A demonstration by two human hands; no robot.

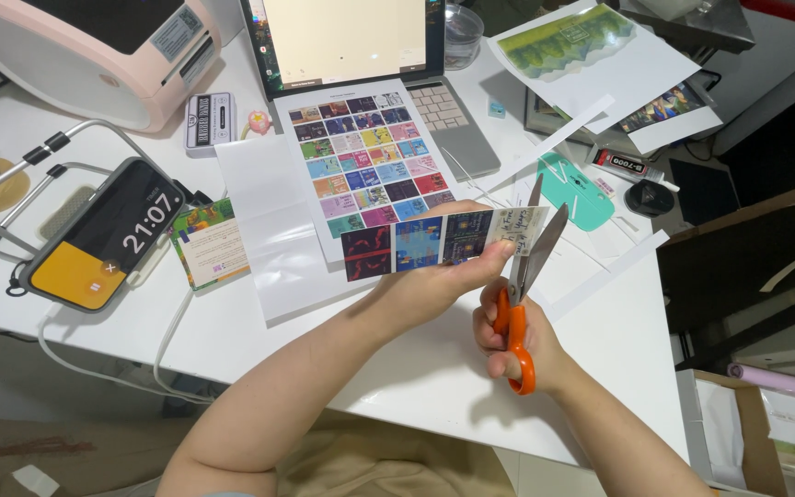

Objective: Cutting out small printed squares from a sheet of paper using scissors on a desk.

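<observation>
While the left hand (pixel 434 285) is pinching a strip (pixel 443 239) of small printed pictures by its lower edge, the right hand (pixel 517 345) is closing around the orange handles of the scissors (pixel 528 267), whose blades are standing open across the strip's right end. The strip is hovering just above the table (pixel 416 368), in front of the printed sheet (pixel 370 170) of coloured tiles that it seems to match. To my eye, a clean cut is asking for the blades to be running along the pale gap between two pictures, with the strip being held taut and level and the thumb being kept well back from the steel. Left of the strip, a glossy white sheet (pixel 273 230) and a small card (pixel 209 241) are lying near a phone (pixel 103 235) on its stand. Right of the strip, thin paper offcuts (pixel 600 276) and a teal piece (pixel 577 189) are crowding the table, with the table's edge lying not far beyond the scissors. Below the strip, toward the body, bare white surface is leaving the elbows room to swing.
</observation>
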